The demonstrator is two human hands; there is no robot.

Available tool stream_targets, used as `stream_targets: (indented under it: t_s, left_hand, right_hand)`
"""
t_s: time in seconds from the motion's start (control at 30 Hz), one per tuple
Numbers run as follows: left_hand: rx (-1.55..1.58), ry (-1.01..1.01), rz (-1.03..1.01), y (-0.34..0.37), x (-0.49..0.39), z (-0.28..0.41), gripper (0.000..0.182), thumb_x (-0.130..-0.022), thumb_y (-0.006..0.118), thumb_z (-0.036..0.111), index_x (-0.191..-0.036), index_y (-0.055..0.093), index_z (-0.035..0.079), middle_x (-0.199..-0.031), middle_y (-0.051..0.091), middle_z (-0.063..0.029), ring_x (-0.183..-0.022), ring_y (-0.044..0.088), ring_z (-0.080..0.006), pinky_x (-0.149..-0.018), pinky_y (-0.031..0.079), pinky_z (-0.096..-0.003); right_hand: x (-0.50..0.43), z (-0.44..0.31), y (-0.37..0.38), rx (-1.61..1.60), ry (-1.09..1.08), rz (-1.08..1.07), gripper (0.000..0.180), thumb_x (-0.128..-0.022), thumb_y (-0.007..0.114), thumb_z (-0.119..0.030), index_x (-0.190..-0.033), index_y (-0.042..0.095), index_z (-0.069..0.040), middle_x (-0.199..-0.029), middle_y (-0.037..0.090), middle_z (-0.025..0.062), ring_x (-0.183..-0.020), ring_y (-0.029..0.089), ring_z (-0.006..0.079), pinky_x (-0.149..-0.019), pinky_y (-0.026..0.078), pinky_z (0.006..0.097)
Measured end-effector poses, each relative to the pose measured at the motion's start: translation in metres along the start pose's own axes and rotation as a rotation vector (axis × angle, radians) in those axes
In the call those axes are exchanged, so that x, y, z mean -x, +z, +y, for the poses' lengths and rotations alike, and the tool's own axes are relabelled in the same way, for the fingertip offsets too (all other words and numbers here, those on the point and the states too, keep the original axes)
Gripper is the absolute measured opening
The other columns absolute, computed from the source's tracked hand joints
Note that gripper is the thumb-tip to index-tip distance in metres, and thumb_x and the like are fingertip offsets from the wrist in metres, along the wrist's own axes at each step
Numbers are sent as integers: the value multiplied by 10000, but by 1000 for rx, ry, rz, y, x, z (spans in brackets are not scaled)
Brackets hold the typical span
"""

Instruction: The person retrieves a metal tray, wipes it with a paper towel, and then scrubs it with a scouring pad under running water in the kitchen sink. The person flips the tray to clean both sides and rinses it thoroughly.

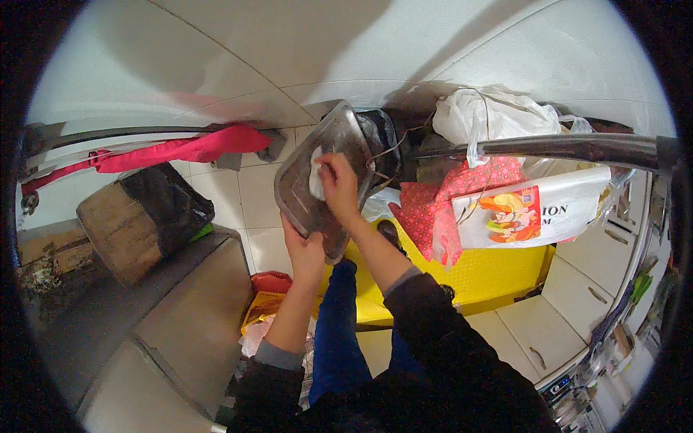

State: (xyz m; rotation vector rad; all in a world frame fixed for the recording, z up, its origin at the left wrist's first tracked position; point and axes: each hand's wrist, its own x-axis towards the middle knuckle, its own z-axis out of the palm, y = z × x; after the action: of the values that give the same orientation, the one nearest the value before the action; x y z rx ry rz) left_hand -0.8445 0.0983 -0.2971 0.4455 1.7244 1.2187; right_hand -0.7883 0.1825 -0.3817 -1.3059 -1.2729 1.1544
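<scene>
A clear plastic container (346, 130), rectangular with rounded corners, is held up tilted in front of me. My left hand (304, 250) grips its near left edge, with the thumb along the rim. Inside it, my right hand (339, 181) presses a white cloth or paper wad (315, 176) against the plastic surface. The fingers of my right hand are pinched on the wad and cover part of it. Whether the container holds anything else I cannot tell.
Plastic bags (495, 116), a red patterned cloth (422, 211) and a printed white bag (574, 208) hang from a rail at right. A yellow mat (492, 276) covers the floor. At left are a refrigerator (189, 308), a cardboard box (124, 222) and a pink cloth (216, 146).
</scene>
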Motion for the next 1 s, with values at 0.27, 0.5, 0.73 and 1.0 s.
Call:
stream_targets:
  t_s: [0.27, 0.5, 0.73, 1.0]
  left_hand:
    - [29, 32, -60, 18, 10, 9, 730, -643, 407, -110, -1321, 184, 43, -1227, 378, -132, -1110, 408, -230, -925, 327, -294]
    - [-26, 7, 15, -5, 5, 0, 733, -638, 370, -133, -1325, 184, 41, -1239, 367, -129, -1116, 397, -224, -943, 296, -280]
    - [1, -8, 55, 0, 11, 2, 743, -628, 378, -132, -1324, 187, 42, -1226, 383, -124, -1105, 403, -224, -934, 302, -278]
    - [177, -92, 66, -30, 41, 18, 725, -607, 387, -139, -1292, 243, 49, -1204, 400, -111, -1097, 418, -234, -941, 312, -316]
  right_hand:
    - [-25, 18, -28, 85, 55, 26, 134, -731, 551, 18, -855, 567, -32, -785, 535, 77, -692, 531, 187, -643, 421, 263]
    - [25, 18, -26, 131, 111, -25, 151, -721, 541, 41, -857, 561, -18, -813, 529, 90, -706, 541, 209, -633, 422, 270]
    - [44, -11, -18, -5, -32, -132, 174, -716, 540, 29, -877, 554, -35, -841, 519, 98, -753, 526, 215, -635, 416, 269]
    - [-3, 41, -25, 160, -60, 57, 136, -735, 526, 10, -860, 557, -36, -786, 530, 95, -702, 536, 212, -634, 427, 277]
